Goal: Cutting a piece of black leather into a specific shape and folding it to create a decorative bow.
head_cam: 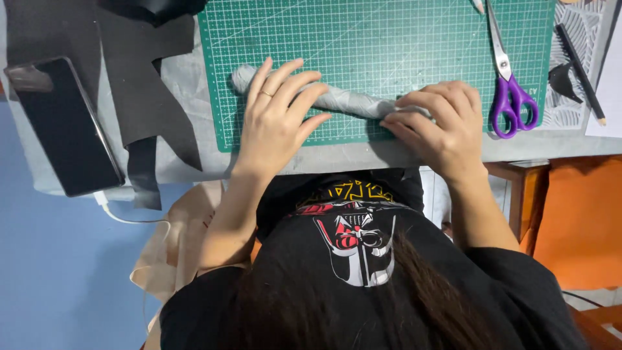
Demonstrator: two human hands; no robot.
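Hands: left hand [275, 110] spread flat, right hand [440, 120] curled, both pressing a grey fabric roll [343, 98] on the green cutting mat [389, 39]. Even pressure from both ends should keep it tight. Purple-handled scissors [508, 91] right of roll; phone [65, 126] far left.

1. A grey roll [337, 98] of soft material, long and sausage-shaped, lies slantwise across the green cutting mat [389, 39].
2. One rounded end shows at the upper left; hands cover its middle and right end.
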